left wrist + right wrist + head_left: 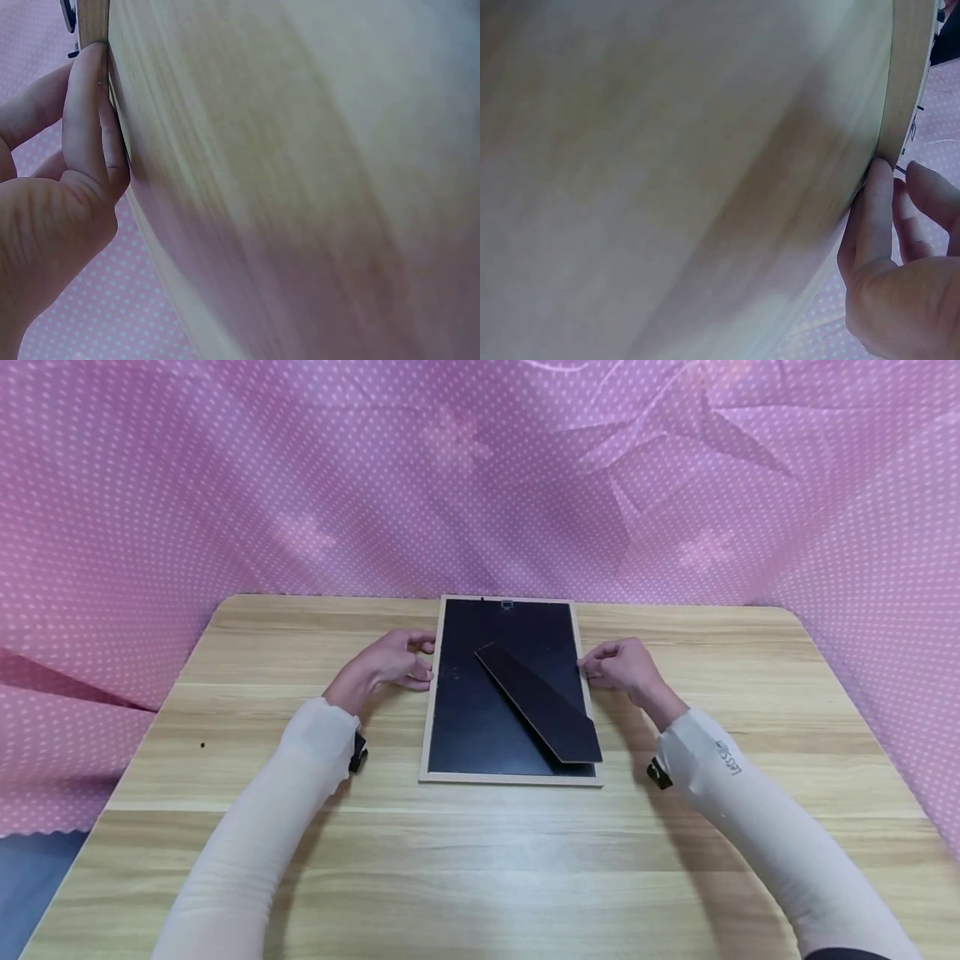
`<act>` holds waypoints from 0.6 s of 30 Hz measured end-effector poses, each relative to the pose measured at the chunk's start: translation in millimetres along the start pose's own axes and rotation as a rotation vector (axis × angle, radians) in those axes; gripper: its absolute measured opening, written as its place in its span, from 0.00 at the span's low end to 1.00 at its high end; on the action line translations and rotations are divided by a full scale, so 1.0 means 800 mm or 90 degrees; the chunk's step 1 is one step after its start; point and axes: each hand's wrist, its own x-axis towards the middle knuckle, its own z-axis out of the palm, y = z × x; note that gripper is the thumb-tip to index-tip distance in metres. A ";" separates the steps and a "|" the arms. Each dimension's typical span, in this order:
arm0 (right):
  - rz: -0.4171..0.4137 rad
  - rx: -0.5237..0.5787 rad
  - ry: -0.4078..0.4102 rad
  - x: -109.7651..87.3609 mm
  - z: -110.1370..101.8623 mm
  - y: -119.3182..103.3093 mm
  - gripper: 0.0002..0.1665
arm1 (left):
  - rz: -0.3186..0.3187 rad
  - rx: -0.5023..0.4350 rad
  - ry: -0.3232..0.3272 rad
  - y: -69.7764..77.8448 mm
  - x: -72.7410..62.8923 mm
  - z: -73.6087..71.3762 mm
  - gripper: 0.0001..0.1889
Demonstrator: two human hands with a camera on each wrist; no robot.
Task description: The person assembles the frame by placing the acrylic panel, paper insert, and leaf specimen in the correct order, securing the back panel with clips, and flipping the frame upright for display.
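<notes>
The left hand (pixel 392 658) has its fingers loosely parted, their tips against one long side of a picture frame (pixel 510 779); the left wrist view shows a fingertip on the wooden edge. The right hand (pixel 621 667) touches the opposite side, fingers gathered closer; whether its thumb and finger pinch the rim, I cannot tell. Set nearly across from each other, the hands probably steady the frame or keep it square.

The frame lies back up on the table (pixel 450 877), centred between the arms, its top end near the far edge, which gives both hands room at its sides. Its rim is a slim, pale wooden rectangle around a smooth black backing board (pixel 472 727). A tapered black easel stand (pixel 543 708) slants across the board, its broad end overlapping the right rim near the bottom corner; the shadow beneath suggests it is raised there. A small hanger (pixel 507 605) sits at the top.

The tabletop has light, streaked wood grain and rounded far corners. Stretchy cream sleeves (pixel 240 843) cover the forearms. Beyond hangs creased pink cloth (pixel 450 485) with white dots.
</notes>
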 end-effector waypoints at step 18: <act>-0.019 -0.069 0.014 0.001 0.000 0.002 0.12 | 0.002 -0.005 0.008 -0.001 -0.002 0.002 0.44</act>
